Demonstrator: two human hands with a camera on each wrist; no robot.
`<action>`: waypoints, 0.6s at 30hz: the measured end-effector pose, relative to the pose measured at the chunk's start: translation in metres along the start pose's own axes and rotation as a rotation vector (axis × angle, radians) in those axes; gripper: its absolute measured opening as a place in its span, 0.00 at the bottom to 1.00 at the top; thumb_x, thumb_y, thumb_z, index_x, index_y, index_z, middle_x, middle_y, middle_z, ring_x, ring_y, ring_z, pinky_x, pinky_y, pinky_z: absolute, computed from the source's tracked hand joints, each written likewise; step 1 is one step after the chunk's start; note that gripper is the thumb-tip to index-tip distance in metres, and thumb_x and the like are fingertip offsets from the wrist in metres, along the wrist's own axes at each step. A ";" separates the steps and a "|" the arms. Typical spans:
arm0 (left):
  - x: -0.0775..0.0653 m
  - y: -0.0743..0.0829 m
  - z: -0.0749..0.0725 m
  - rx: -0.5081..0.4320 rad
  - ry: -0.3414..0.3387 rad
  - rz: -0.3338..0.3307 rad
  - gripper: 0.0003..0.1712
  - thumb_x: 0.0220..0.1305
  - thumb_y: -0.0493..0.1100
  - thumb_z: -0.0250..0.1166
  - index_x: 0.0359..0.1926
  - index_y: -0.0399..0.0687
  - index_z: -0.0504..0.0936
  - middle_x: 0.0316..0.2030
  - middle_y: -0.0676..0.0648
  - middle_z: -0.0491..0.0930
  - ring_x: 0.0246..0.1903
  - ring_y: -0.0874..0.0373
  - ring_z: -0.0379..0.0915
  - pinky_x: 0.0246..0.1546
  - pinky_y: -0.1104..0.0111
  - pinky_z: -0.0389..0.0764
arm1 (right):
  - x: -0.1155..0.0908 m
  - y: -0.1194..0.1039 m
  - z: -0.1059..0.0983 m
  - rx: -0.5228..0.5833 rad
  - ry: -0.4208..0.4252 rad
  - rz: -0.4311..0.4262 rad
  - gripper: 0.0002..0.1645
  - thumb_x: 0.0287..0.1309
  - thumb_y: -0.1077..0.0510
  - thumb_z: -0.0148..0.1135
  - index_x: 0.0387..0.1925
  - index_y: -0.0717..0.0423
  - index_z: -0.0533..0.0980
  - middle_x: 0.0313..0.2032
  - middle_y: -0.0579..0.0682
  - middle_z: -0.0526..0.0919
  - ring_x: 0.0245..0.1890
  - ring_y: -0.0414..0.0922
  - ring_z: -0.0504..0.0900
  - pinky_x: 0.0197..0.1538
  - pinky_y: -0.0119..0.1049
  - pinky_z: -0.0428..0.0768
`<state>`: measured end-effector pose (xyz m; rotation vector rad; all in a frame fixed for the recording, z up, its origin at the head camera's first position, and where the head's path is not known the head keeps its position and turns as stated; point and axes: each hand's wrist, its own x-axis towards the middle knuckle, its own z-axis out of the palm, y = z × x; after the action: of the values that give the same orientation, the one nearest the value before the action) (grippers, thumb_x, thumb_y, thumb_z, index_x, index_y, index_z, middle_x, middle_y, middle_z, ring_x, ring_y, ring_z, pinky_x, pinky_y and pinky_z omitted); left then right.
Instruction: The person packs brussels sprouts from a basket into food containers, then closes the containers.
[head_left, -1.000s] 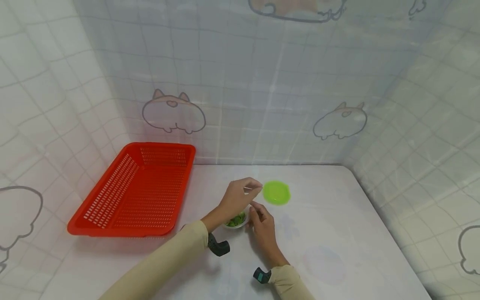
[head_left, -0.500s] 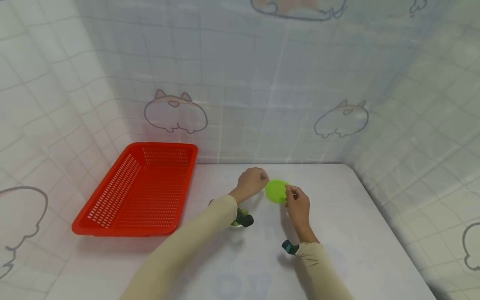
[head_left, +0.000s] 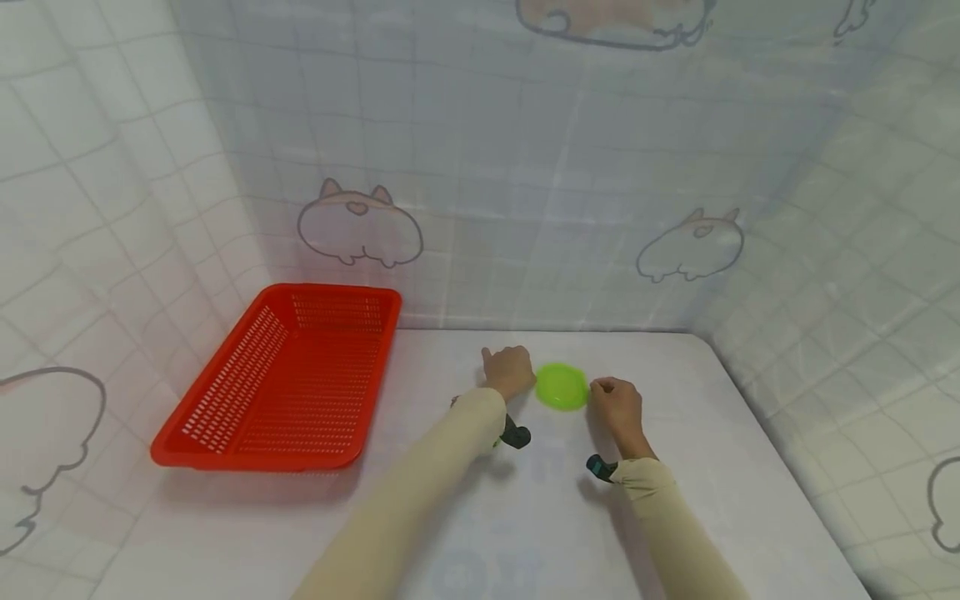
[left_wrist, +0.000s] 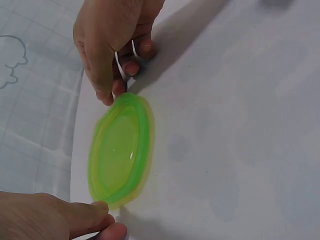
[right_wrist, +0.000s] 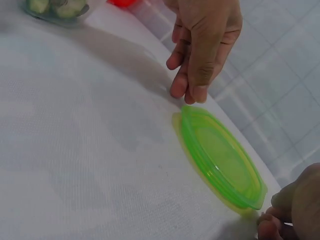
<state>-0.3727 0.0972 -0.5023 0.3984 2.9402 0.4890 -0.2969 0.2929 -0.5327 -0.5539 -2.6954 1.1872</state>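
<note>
A translucent lime-green plastic lid with a raised rim sits on the white table, flanked by both hands in the head view. My left hand is at its left end. At the right end is my right hand, fingers loosely bent. In the left wrist view the left thumb overlaps one corner of the lid, while the right hand has its fingertips beside the opposite end. From the right wrist, the left fingertips show right at the rim, and the right fingers are close by the near corner.
A large red perforated basket stands on the left of the table. A clear container with cut green vegetable pieces shows in the right wrist view; my left forearm mostly hides it from the head camera. Plastic sheeting walls the back and sides.
Both hands have moved away from the vegetable container to opposite ends of the lid, the right hand farther rightward. The left forearm now covers the container. The lid stays in place.
</note>
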 end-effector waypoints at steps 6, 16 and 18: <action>-0.010 0.001 -0.006 -0.010 0.014 0.006 0.06 0.61 0.44 0.66 0.31 0.47 0.84 0.26 0.48 0.84 0.41 0.46 0.83 0.70 0.37 0.53 | 0.001 0.000 0.001 -0.023 -0.011 0.014 0.21 0.69 0.55 0.55 0.50 0.66 0.82 0.49 0.63 0.85 0.50 0.56 0.81 0.50 0.49 0.80; -0.016 0.002 -0.009 -0.032 -0.003 0.002 0.08 0.59 0.46 0.69 0.27 0.50 0.82 0.25 0.51 0.82 0.39 0.49 0.83 0.69 0.37 0.55 | 0.002 0.000 0.003 -0.042 0.004 0.009 0.18 0.67 0.56 0.58 0.47 0.64 0.84 0.46 0.61 0.86 0.47 0.55 0.81 0.46 0.47 0.81; -0.015 0.002 -0.009 -0.042 -0.014 0.003 0.08 0.58 0.46 0.71 0.27 0.50 0.82 0.25 0.51 0.82 0.39 0.49 0.82 0.69 0.38 0.54 | 0.002 0.000 0.003 -0.045 0.006 0.003 0.17 0.67 0.56 0.58 0.46 0.64 0.85 0.46 0.61 0.86 0.47 0.55 0.81 0.46 0.47 0.81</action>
<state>-0.3589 0.0924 -0.4914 0.3999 2.9115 0.5446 -0.2998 0.2915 -0.5351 -0.5672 -2.7240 1.1260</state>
